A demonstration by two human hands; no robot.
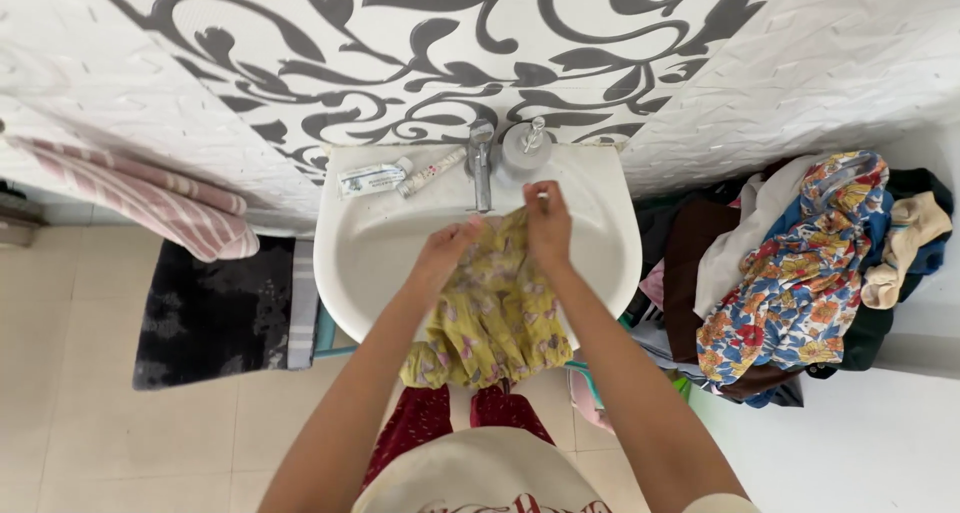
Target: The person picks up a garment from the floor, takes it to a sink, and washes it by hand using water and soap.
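Both hands, left (445,253) | right (548,223) | gripping yellow garment (495,318) | over sink (350,263)

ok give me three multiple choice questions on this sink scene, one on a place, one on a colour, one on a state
1. Where does the pile of clothes lie?
A. right of the sink
B. inside the basin
C. on the dark mat

2. What is the main colour of the garment that the hands hold?
A. plain white
B. yellow with a small flower print
C. solid black

3. How does the garment sit at the sink?
A. folded flat on the floor
B. hung on the wall
C. gripped at the top by both hands, its lower part draped over the front rim

Answers: 1 A, the heap sits past the basin's right edge. 2 B, the cloth is yellow with small blooms. 3 C, the left hand and right hand pinch it below the tap while its hem hangs over the rim.
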